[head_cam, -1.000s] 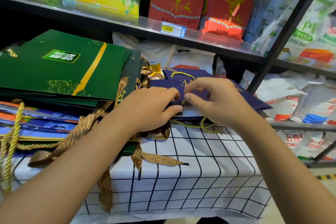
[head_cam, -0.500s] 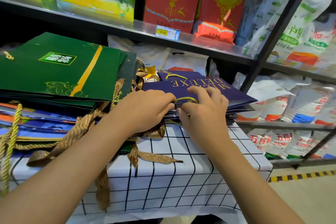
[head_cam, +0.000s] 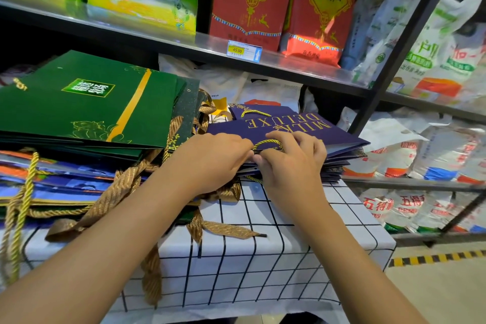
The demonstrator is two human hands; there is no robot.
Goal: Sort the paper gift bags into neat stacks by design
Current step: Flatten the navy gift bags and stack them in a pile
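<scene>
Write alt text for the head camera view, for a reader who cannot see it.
Both hands, left hand and right hand, work at the near edge of a navy bag stack lettered MILK DELUXE, the right pinching its gold cord handle. A green bag stack lies left on the grid-patterned tablecloth, under store shelves.

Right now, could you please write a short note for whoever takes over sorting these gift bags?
Left hand: fingers curled on the near edge of the navy bags.
Right hand: pinching the top navy bag's gold cord handle.
Navy stack sits on the checked cloth, right of the green bags, which lie on a mixed blue and orange pile.
Done: navy and green grouped.
Left: square the navy stack, tuck loose ribbons, sort the mixed pile.
</scene>
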